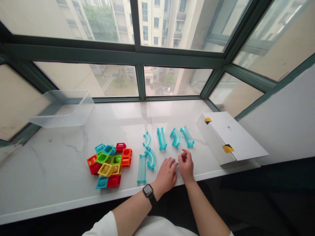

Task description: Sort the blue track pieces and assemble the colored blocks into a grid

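Observation:
My left hand, with a black watch on its wrist, rests on the white marble sill near the front edge, fingers curled down and nothing visible in them. My right hand sits right beside it, fingers bent and thumb near the forefinger; I cannot make out anything held. Several clear teal track pieces lie just beyond: a straight one, a curve, a small curve, a straight piece, a curved pair and another piece. A heap of coloured square blocks lies to the left.
A clear plastic bin stands at the back left of the sill. A flat white box with yellow-black corner labels lies at the right. Green-framed windows run behind; a white wall rises at the right.

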### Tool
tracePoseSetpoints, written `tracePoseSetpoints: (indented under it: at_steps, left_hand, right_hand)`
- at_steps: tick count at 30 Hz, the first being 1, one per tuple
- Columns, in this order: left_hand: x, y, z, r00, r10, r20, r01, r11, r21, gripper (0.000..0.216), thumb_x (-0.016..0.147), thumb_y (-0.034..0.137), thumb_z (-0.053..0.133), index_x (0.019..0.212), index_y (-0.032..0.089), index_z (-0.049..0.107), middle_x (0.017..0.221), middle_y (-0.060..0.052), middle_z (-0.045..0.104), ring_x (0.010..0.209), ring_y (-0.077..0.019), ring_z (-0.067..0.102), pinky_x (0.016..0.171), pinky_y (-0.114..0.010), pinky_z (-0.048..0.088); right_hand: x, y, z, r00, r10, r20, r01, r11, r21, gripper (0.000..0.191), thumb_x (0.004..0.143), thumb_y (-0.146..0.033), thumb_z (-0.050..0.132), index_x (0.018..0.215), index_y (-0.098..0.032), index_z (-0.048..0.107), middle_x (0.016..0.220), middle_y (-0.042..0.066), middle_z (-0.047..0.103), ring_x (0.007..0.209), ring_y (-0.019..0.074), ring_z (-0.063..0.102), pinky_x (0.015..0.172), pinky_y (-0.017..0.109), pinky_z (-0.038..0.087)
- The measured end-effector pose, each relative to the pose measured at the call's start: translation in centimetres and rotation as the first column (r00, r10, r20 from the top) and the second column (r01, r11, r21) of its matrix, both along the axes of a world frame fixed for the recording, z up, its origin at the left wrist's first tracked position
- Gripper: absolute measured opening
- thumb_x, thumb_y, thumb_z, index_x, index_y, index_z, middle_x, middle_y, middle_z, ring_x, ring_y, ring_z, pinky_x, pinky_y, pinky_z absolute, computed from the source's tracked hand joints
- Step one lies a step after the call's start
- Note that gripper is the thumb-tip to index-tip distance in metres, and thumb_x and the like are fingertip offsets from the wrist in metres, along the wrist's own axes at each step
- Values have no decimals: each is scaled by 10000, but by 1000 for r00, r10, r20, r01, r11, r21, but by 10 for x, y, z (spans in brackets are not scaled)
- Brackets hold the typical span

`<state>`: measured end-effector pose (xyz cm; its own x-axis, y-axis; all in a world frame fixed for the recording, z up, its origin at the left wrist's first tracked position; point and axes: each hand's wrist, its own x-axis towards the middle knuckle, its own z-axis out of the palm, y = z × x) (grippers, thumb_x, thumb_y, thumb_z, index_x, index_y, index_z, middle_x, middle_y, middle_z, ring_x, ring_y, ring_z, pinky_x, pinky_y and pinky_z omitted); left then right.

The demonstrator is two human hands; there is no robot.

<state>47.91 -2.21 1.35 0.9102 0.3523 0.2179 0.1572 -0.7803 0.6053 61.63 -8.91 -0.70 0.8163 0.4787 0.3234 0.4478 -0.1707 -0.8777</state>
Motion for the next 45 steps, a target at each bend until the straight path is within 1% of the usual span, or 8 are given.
tracePoseSetpoints:
  at_steps: [5, 8, 11, 14, 21, 26, 35, 45]
  left_hand:
    - [-45, 2, 51, 992, -119, 49, 122, 990, -70, 520, 930, 137, 530, 1425, 290, 578, 1549, -93, 522, 1476, -299, 447, 1234, -547, 420]
    - [-89, 23, 69, 995, 55, 85, -44, 991, -125, 392, 999, 176, 480, 1343, 299, 623, 1400, -101, 613, 1319, -272, 577, 1136, -488, 512]
    - [-133, 50, 64, 945, 325, 15, -315, 926, -209, 333, 1024, 252, 485, 1341, 272, 584, 1261, -106, 646, 1073, -246, 673, 969, -451, 599]
    - [-162, 61, 50, 904, 428, -24, -422, 879, -224, 362, 1010, 283, 512, 1370, 257, 544, 1216, -93, 632, 997, -228, 680, 921, -433, 609]
    - [-171, 46, 19, 916, 392, -84, -401, 888, -226, 453, 963, 287, 598, 1416, 284, 598, 1349, -116, 596, 1226, -289, 645, 1064, -492, 556]
    - [-161, 56, 8, 929, 353, -110, -368, 911, -187, 259, 903, 197, 655, 1143, 259, 730, 1194, -94, 654, 1185, -290, 652, 1061, -487, 540]
    - [-182, 55, 13, 905, 410, -112, -424, 860, -284, 214, 891, 178, 601, 1088, 222, 673, 1123, -85, 650, 911, -227, 688, 886, -418, 603]
    - [-203, 43, 28, 886, 441, -146, -453, 750, -482, 213, 861, 298, 607, 1049, 223, 673, 1051, -61, 647, 902, -212, 643, 816, -359, 579]
  right_hand:
    - [-10, -9, -4, 991, 90, -102, -97, 993, -69, 306, 998, -408, 551, 1213, -212, 644, 797, -2, 655, 693, 191, 660, 668, 314, 573]
    - [-10, -6, 0, 989, 145, -17, -146, 979, -140, 254, 999, -386, 546, 1120, -223, 698, 812, 13, 690, 680, 192, 650, 674, 321, 561]
    - [-16, 1, 6, 943, 315, 102, -288, 932, -220, 244, 992, -327, 549, 1154, -241, 710, 880, 33, 709, 697, 191, 646, 699, 327, 561]
    - [-30, 9, 11, 859, 485, 166, -429, 858, -284, 358, 977, -277, 569, 1323, -268, 658, 996, 45, 707, 772, 193, 662, 790, 347, 579]
    - [-64, 31, 10, 810, 535, 240, -431, 821, -375, 496, 964, -332, 648, 1456, -322, 592, 1146, 68, 700, 1024, 250, 682, 922, 398, 549]
    - [-77, 35, 7, 788, 551, 275, -405, 800, -443, 402, 967, -334, 673, 1368, -341, 670, 1170, 65, 707, 1072, 253, 663, 950, 394, 501]
    - [-78, 35, 5, 765, 573, 295, -415, 788, -455, 300, 974, -307, 654, 1267, -316, 718, 1187, 69, 712, 1089, 261, 649, 957, 411, 474]
    - [-77, 36, 2, 740, 588, 326, -410, 779, -475, 296, 972, -284, 650, 1258, -311, 720, 1196, 74, 712, 1087, 267, 647, 935, 408, 476]
